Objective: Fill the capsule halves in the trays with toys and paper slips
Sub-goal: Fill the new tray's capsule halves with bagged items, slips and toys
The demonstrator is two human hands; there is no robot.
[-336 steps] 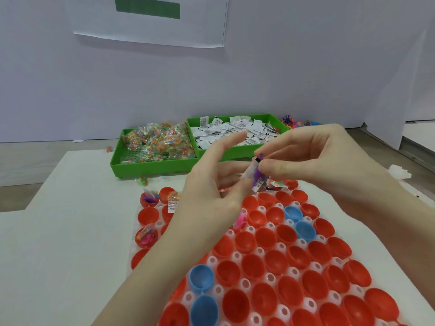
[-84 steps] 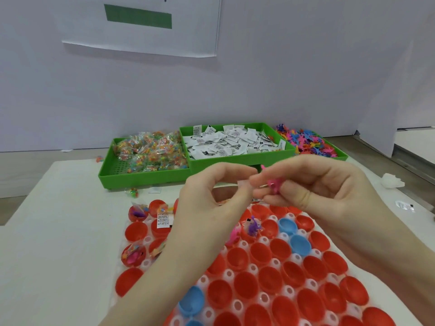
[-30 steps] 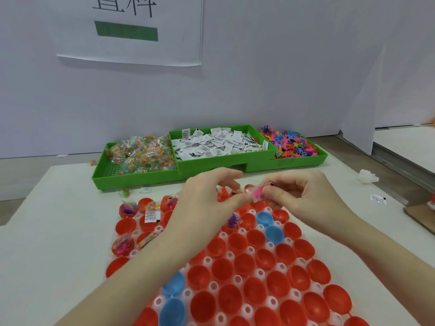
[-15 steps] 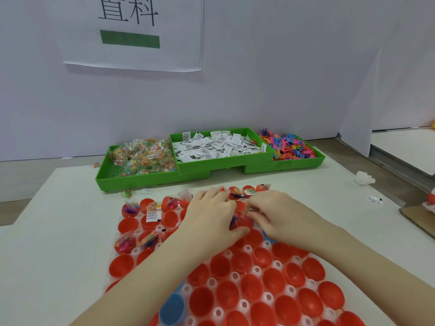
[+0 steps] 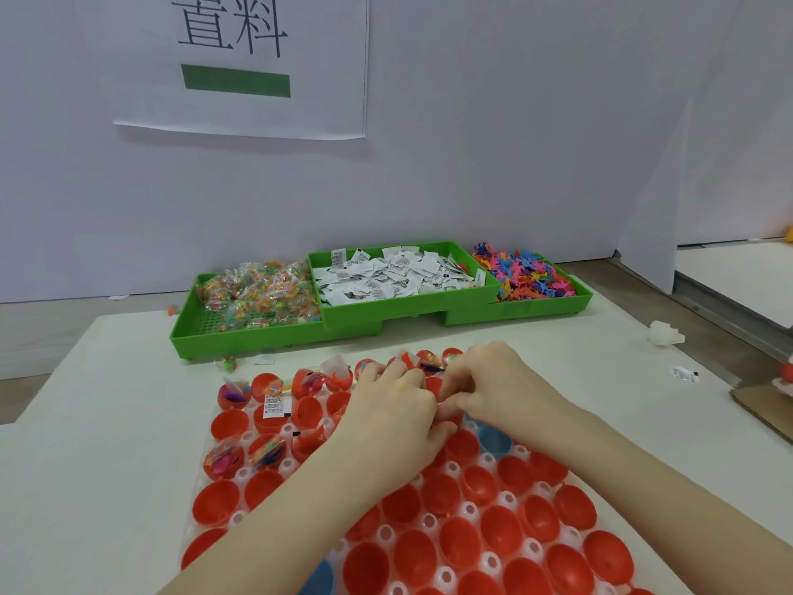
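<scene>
A clear tray (image 5: 470,511) of red capsule halves (image 5: 500,530), with a few blue ones (image 5: 493,435), covers the near table. Several halves at its far left hold bagged toys (image 5: 223,459), and a paper slip (image 5: 273,404) lies among them. My left hand (image 5: 394,418) and my right hand (image 5: 502,388) are both down on the tray's far middle. Their curled fingertips meet over one half. Whatever the fingers hold is hidden beneath them.
Three green bins stand at the back: bagged toys (image 5: 257,294), paper slips (image 5: 386,274), loose coloured toys (image 5: 532,279). A white crumpled scrap (image 5: 665,333), a stray slip (image 5: 683,373) and a cardboard piece (image 5: 768,405) lie to the right.
Both hands came down from chest height, where they pinched a pink toy and a slip, onto the tray. Over the last half second they have stayed pressed together there.
</scene>
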